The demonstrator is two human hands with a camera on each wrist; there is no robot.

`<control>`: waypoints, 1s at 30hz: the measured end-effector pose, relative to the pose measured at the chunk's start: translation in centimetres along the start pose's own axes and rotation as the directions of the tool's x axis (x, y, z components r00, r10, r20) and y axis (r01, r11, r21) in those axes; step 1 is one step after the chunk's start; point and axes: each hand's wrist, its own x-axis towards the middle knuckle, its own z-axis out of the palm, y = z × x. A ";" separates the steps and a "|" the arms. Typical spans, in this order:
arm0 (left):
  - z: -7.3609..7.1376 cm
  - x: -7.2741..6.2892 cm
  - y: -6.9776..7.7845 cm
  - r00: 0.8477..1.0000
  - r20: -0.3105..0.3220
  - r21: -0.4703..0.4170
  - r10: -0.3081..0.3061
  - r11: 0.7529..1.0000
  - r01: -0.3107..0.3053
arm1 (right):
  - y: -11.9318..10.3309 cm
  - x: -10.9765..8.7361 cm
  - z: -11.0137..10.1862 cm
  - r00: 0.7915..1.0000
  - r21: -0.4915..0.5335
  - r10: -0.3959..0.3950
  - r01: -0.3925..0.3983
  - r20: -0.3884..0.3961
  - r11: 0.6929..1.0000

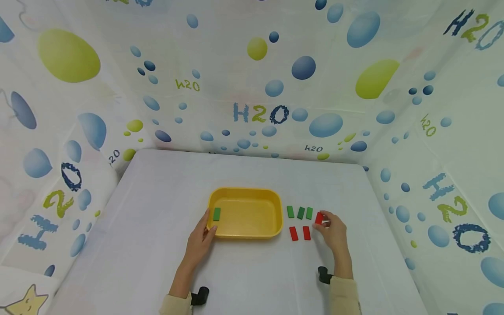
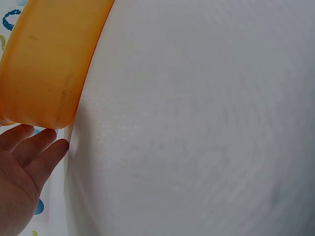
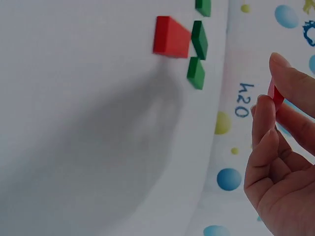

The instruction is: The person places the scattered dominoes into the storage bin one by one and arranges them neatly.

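A yellow tray (image 1: 244,235) stands on the table, with one green block (image 1: 217,214) lying inside at its left end. My left hand (image 1: 200,245) grips the tray's left front corner, the thumb at the rim. In the left wrist view, several fingers (image 2: 42,147) lie against the tray's outer wall (image 2: 49,64). My right hand (image 1: 334,229) pinches a red block (image 1: 319,218) between thumb and fingertips; the right wrist view shows only a sliver of that red block (image 3: 278,96), the rest hidden by fingers.
Right of the tray, three green blocks (image 1: 301,213) lie in a row. Nearer the front lie two red blocks, one on the left (image 1: 293,233) and one on the right (image 1: 306,233). A white cloth covers the table (image 1: 256,280); patterned sheets (image 1: 220,61) enclose its back and sides.
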 end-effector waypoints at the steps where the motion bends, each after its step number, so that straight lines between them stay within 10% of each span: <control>1: 0.0 0.0 0.0 1.000 -0.003 0.005 0.003 1.000 -0.003 | -0.4 0.0 0.0 1.000 0.003 -0.007 0.007 -0.004 1.000; 30: 0.1 0.0 0.1 1.000 -0.006 0.021 0.015 1.000 -0.015 | -10.5 1.1 6.5 0.943 0.171 -0.320 0.332 -0.092 0.928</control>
